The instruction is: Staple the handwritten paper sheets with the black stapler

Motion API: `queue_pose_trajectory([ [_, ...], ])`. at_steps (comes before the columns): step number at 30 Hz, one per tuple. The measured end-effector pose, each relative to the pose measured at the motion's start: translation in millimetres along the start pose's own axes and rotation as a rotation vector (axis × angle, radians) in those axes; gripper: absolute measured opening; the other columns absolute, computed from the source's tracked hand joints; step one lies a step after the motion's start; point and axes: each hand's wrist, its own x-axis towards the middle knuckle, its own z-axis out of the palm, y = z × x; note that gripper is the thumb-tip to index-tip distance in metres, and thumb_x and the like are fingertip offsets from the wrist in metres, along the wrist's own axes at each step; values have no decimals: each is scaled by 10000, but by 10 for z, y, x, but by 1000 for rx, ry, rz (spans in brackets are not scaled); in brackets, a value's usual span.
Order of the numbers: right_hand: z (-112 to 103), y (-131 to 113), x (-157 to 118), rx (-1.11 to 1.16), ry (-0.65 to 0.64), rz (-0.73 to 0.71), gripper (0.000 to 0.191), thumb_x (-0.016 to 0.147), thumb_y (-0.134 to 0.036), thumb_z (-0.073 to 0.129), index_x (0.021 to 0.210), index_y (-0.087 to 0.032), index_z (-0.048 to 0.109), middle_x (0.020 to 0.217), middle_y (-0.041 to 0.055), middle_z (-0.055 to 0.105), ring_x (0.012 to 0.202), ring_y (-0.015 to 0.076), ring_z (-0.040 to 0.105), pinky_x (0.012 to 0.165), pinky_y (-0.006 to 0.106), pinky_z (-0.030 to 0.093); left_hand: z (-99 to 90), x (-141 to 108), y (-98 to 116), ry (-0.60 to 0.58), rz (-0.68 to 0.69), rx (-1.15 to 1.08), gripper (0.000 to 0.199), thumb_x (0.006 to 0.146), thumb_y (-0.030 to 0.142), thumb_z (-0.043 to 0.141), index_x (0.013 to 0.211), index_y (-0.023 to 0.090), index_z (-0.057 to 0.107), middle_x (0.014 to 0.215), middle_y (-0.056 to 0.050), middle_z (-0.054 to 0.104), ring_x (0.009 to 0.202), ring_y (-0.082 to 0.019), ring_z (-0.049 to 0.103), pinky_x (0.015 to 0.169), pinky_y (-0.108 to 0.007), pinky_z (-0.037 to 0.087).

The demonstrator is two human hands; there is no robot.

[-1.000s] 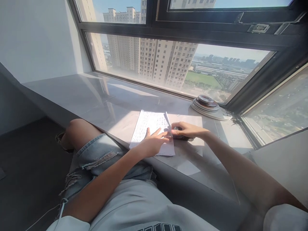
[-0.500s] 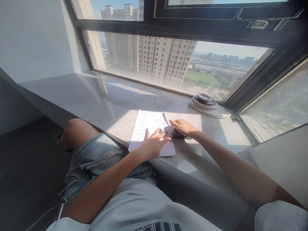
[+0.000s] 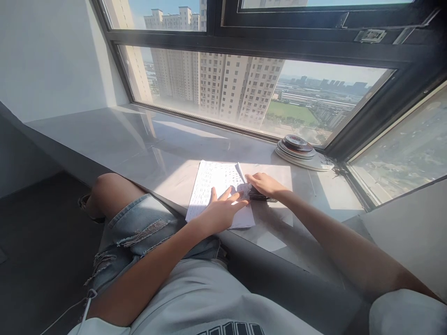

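Sheets of paper (image 3: 213,179) covered with rows of handwriting lie on the sill, their right edge partly curled up. My left hand (image 3: 223,209) rests flat on the sheets with its fingers spread, the fingertips close to the right edge. At that edge my right hand (image 3: 266,184) is closed over a black object (image 3: 260,196) that looks like a stapler. Its far part is covered by the hand, and whether the paper sits inside it cannot be made out. A white roll or fold (image 3: 240,172) stands out along the paper's edge.
A stack of plates or discs (image 3: 296,148) stands at the right by the window, with dark cords (image 3: 338,170) beside it. The sill (image 3: 104,135) ends at its front edge near my legs. A dark window frame (image 3: 244,49) bounds it behind.
Both hands stay in nearly the same place. The view has shifted very slightly; nothing is picked up or let go.
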Motion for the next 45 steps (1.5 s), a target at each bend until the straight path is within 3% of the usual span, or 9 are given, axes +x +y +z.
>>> queue_pose_trajectory([
  [7,7,-5,-4,-26,26,-11,536,1048,-524,356,623,-215,459,630,55,571,588,178,469,605,342,313,-16,6,8,-16,-5,-3,775,902,-33,440,1569,354,526,1680,-98,461,1633,-418,254,1250,-835,135],
  [12,37,-39,-19,-142,57,15,556,1066,-493,336,647,-204,559,688,89,631,618,197,525,628,342,342,-48,9,25,-36,-8,4,727,930,-13,408,1557,333,536,1694,-110,438,1635,-424,242,1235,-854,133],
  [19,137,-169,-77,-509,92,-35,418,1073,-350,435,971,-149,788,1017,207,764,958,328,721,818,375,453,-66,-3,34,-53,-14,-21,718,932,-25,390,1553,312,520,1656,-119,476,1640,-424,218,1202,-894,132],
  [28,201,-274,-90,-637,9,-45,404,1055,-348,475,1052,-188,847,1070,173,800,981,287,741,828,340,458,-64,1,26,-65,-22,-2,692,937,-25,404,1508,341,542,1588,-92,533,1626,-408,264,1221,-859,187],
  [32,260,-329,-105,-641,33,-72,409,1047,-333,465,1059,-174,842,1060,180,798,958,287,732,803,346,443,-72,-1,27,-72,-21,-1,672,925,-35,394,1470,319,567,1631,-88,497,1634,-399,245,1222,-856,193],
  [35,211,-300,-92,-598,19,-88,492,1065,-359,390,952,-155,823,997,187,778,866,277,702,742,349,414,-51,2,19,-70,-23,6,654,948,-9,397,1497,313,546,1622,-95,507,1636,-399,235,1225,-856,184],
  [38,80,-154,-39,-473,31,-106,543,1079,-355,299,866,-159,758,872,155,728,736,228,607,665,333,358,-21,6,9,-48,-21,22,654,969,24,403,1544,319,508,1644,-99,489,1624,-405,256,1224,-860,179],
  [41,-40,43,46,-423,68,-158,415,1036,-269,336,789,-177,657,741,107,644,649,198,490,629,337,300,-14,6,8,-31,-4,27,681,967,25,396,1568,334,490,1654,-93,486,1611,-407,284,1215,-864,192],
  [45,-138,200,111,-318,42,-84,379,1019,-311,373,671,-210,485,661,58,551,607,174,402,619,339,276,-40,2,14,-23,18,33,693,966,30,388,1577,340,492,1680,-77,464,1609,-407,287,1212,-858,212],
])
